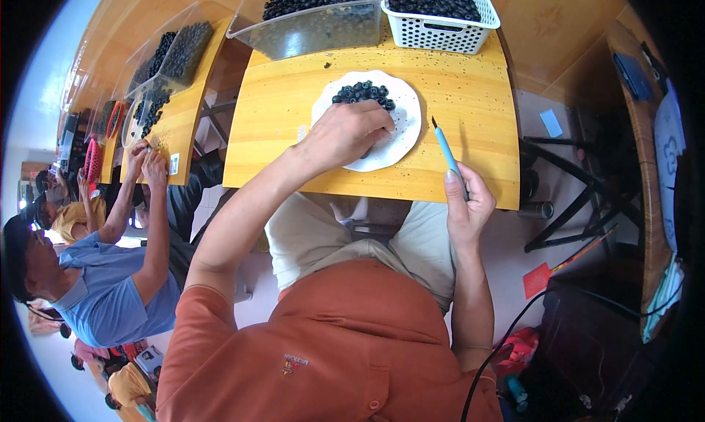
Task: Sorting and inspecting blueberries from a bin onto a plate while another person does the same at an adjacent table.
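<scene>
Blue shirt [110,286]: at the far left, a co-worker whose two hands [150,161] meet over another table.
Clear bin [312,38]: at the back of the yellow wooden surface [272,102], heaped with dark pieces like those on the plate.
Left hand [352,132]: over the plate, fingers curled down and in; whether they pinch a piece I cannot tell, since the back of the hand hides the tips.
Dark round pieces [362,91]: a small cluster at the far side of the plate, just beyond the knuckles.
White plate [406,144]: scalloped, near the middle of the surface.
Picking well: probably best to take one piece at a time, lightly, and turn it steady before the point comes near — fingertips kept out of its line.
White basket [437,36]: back right, full of the same pieces.
Pale blue tool [445,149]: slim, just right of the plate, its dark tip pointing away from the wearer and slightly left; the long axis slants from lower right to upper left.
Right hand [471,202]: near the front edge, fingers closed round the tool's lower end, thumb along it — a pen-like hold.
</scene>
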Demonstrator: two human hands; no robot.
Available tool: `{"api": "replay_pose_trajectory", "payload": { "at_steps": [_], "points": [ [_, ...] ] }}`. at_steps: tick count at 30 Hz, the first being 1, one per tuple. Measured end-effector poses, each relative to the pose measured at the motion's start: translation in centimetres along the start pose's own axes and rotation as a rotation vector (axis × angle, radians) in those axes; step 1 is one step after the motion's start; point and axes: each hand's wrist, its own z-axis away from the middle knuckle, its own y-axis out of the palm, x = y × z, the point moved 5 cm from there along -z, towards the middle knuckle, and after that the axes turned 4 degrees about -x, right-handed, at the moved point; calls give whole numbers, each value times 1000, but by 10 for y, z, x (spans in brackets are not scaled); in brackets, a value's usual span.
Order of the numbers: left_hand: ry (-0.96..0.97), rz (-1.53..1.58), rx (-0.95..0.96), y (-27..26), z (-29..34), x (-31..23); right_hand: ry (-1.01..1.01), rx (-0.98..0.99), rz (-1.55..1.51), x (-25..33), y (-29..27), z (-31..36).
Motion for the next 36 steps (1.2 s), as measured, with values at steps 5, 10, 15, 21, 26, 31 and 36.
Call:
{"api": "replay_pose_trajectory", "payload": {
  "at_steps": [5, 10, 15, 21, 26, 31, 36],
  "points": [
    [-274, 484, -171, -5, 12, 6, -25, -7, -13, -1, -1, 0],
    [-418, 807, -230, 4, 29, 24, -10, 4, -37, 3, 2, 1],
    [-639, 1063, -250, 7, 41, 25, -21, -4, -25, 0, 0, 1],
    [-658, 1403, -378, 12, 51, 23, -41, -2, -2, 0, 2, 0],
    [-712, 1631, -460, 14, 58, 22, -55, -12, -5, -1, 2, 1],
    [-751, 1651, -507, 17, 67, 20, -35, 13, -25, -2, 2, 1],
    [-704, 1732, -478, 22, 73, 17, -37, 12, 8, -3, 3, 2]
  ]
}}
